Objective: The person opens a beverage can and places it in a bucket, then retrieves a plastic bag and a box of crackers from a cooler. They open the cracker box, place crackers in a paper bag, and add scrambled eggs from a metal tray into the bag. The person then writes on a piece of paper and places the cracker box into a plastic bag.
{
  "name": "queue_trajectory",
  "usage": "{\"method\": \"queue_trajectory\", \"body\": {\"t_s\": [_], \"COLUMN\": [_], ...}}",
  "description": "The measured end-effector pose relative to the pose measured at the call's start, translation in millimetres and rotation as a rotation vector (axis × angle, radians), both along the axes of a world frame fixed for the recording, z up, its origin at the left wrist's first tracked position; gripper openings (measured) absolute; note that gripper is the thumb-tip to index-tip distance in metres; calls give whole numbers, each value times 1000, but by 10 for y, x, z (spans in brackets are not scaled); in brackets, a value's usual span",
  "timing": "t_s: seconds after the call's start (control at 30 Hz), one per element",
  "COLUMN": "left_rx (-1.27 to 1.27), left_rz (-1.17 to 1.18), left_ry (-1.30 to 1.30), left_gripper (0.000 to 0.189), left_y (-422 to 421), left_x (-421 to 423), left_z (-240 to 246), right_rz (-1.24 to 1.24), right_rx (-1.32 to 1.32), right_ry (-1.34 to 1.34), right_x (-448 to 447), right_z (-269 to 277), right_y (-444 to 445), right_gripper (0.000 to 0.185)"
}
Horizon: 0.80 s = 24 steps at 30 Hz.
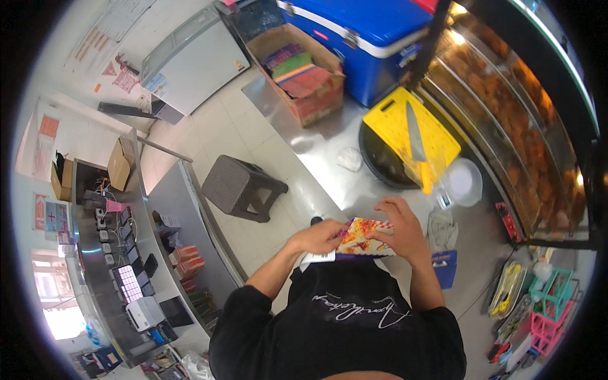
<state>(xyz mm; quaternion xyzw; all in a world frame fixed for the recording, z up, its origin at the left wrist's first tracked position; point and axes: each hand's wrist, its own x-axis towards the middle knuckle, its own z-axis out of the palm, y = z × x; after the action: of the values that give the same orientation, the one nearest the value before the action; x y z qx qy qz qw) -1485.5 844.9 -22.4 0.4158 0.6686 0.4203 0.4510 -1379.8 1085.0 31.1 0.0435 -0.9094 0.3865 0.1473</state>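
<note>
My left hand (321, 236) is closed around the left side of a printed paper food bag (362, 236), which shows fried chicken and a red-and-white checked edge. A white paper slip (317, 259) sticks out below that hand. On the right, my right hand (403, 230) has its thumb lying on the bag's printed face, while its curled fingers stand apart above the bag's upper edge. Whether this hand grips the bag cannot be told. The bag is in front of my black shirt, close to the edge of the steel counter (323, 164).
A yellow cutting board (387, 116) with a knife (415, 130) lies across a black basin (373, 152). Beyond are a carton (320, 107) and blue cooler (365, 28). A lit food display (498, 90) stands right. A plastic stool (232, 183) is on the floor at left.
</note>
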Motion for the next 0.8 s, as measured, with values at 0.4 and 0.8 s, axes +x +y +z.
{"method": "queue_trajectory", "body": {"t_s": [0.4, 0.8], "left_rx": [135, 320], "left_rz": [430, 372], "left_ry": [-16, 329], "left_gripper": [22, 29], "left_y": [-1255, -452], "left_x": [-1012, -3853], "left_z": [136, 704], "right_rz": [-53, -615], "right_rx": [-40, -922], "right_ry": [-236, 469], "right_x": [-1375, -2481], "right_z": [-51, -324], "right_y": [-1007, -110], "right_gripper": [39, 32]}}
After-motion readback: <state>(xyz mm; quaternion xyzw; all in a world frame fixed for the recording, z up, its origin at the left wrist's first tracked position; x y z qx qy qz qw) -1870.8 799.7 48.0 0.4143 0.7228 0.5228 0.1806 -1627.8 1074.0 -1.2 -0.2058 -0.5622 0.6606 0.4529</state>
